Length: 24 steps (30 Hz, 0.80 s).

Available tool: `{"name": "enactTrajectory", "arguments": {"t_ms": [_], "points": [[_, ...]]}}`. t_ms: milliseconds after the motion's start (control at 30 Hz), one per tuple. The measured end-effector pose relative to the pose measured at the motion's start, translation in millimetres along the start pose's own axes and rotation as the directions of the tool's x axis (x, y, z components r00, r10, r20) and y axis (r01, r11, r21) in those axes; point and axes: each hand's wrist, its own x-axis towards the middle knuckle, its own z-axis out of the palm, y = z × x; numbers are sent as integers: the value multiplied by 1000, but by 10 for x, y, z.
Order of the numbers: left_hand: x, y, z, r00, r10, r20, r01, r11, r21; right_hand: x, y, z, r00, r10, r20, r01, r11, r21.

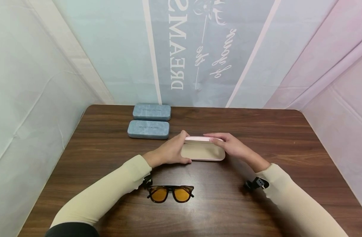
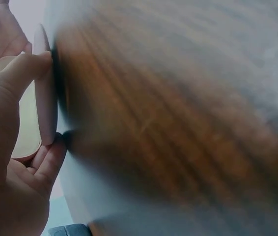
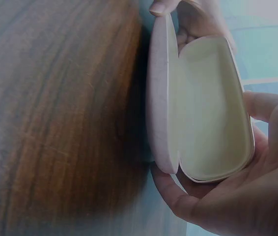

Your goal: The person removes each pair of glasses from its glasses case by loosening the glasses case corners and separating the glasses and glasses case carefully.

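Note:
A pale pink glasses case (image 1: 203, 152) with a cream lining stands open near the middle of the table. My left hand (image 1: 171, 150) grips its left end, thumb at the near edge and fingers at the far side. At the right end, my right hand (image 1: 235, 146) holds the case, with fingers along the raised far part. The right wrist view shows the bare cream inside of the case (image 3: 215, 113) between both hands. In the left wrist view, my left thumb and fingers clasp the pink shell (image 2: 45, 105). Black-framed sunglasses (image 1: 159, 195) with amber lenses lie nearer me.
Two blue glasses cases, a rear one (image 1: 151, 112) and a front one (image 1: 148, 130), lie closed at the back left of the brown wooden table (image 1: 258, 128). A printed cloth backdrop (image 1: 243, 92) hangs behind the table, and pale cloth walls flank it.

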Motion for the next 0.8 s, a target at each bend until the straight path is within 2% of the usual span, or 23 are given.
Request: {"name": "enactTrajectory", "arguments": {"t_ms": [233, 800], "points": [[13, 16, -34, 999, 37, 17, -37, 999, -1, -20, 33, 62, 998, -8, -69, 9, 1000, 22], [-49, 18, -4, 997, 69, 18, -70, 997, 25, -62, 48, 76, 997, -52, -65, 54, 998, 32]]}}
